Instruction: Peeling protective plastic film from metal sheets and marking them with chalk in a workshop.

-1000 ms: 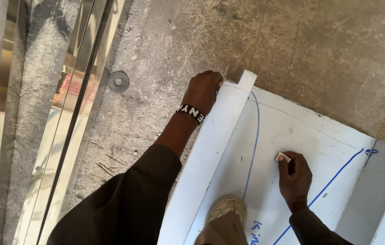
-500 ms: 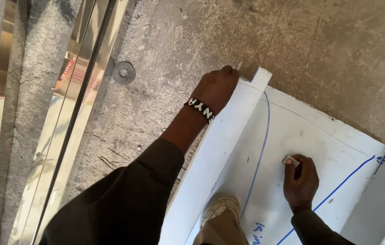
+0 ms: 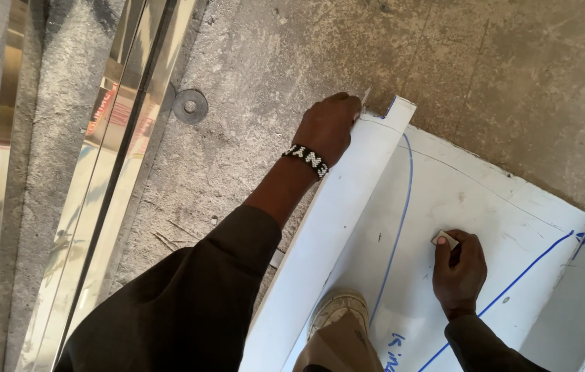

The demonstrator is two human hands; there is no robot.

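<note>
On the concrete floor (image 3: pixel 251 62), seen from above:

Sheet: white sheet (image 3: pixel 458 207), lying flat on the floor, left edge folded up into a long raised strip (image 3: pixel 327 227) running from the near side to the far corner.
Blue lines: one curved blue line (image 3: pixel 397 227) along the inside of the strip; one straight blue line (image 3: pixel 513 282) slanting across the sheet toward the right; blue writing near the bottom edge, partly cut off.
Left hand: left hand (image 3: pixel 329 127) at the far end of the strip, fingers curled shut and pinching a thin pale blade (image 3: pixel 365 98) against the top corner of the fold; grip mostly hidden behind the knuckles.
Wrist: black-and-white beaded band (image 3: pixel 306 160) just above a dark sleeve (image 3: pixel 189 303).
Right hand: right hand (image 3: pixel 459 270) resting on the flat part of the sheet, between the two blue lines, fingers folded around a small pale block (image 3: pixel 445 239) held at the fingertips and touching the sheet.
Shoe: dusty tan shoe (image 3: pixel 337 313) planted on the sheet, just beside the strip and touching the lower end of the curved line.
Floor: round metal washer (image 3: pixel 190 106) lying on the concrete, well apart from the sheet, to the left of the left hand.
Far left: shiny metal rails (image 3: pixel 109 179) running along the floor edge.
</note>
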